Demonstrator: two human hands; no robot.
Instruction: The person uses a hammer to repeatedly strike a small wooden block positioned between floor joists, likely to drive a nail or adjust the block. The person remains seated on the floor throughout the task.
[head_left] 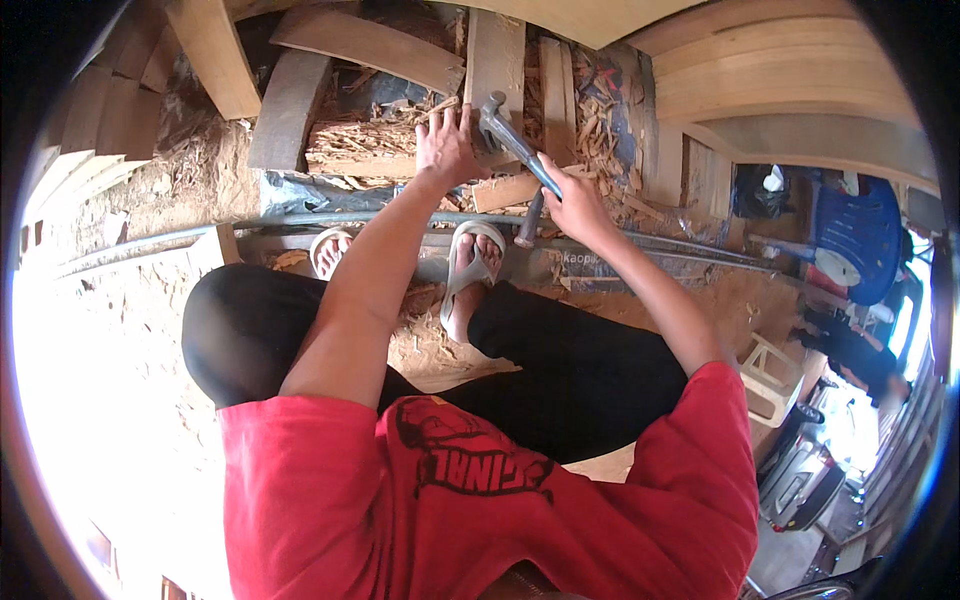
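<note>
My right hand (578, 207) is closed around the handle of a claw hammer (513, 141), whose metal head points away from me over an upright plank (495, 50). Just left of the hammer head, my left hand (447, 150) lies with fingers spread at the edge of that plank and a rough, splintered piece of wood (362, 143). Whether it presses on something small beneath the palm is hidden. Below my right hand, a short dark rod-like tool (530, 225) with a blunt end slants down; its upper part is covered by the hand.
Wood chips (598, 115) and loose boards (290, 112) lie around both hands. A long pipe (380, 217) crosses in front of my sandalled feet (470, 260). To the right are a blue plastic chair (855, 240), a cream stool (770, 380), another person (855, 355) and a parked vehicle (803, 485).
</note>
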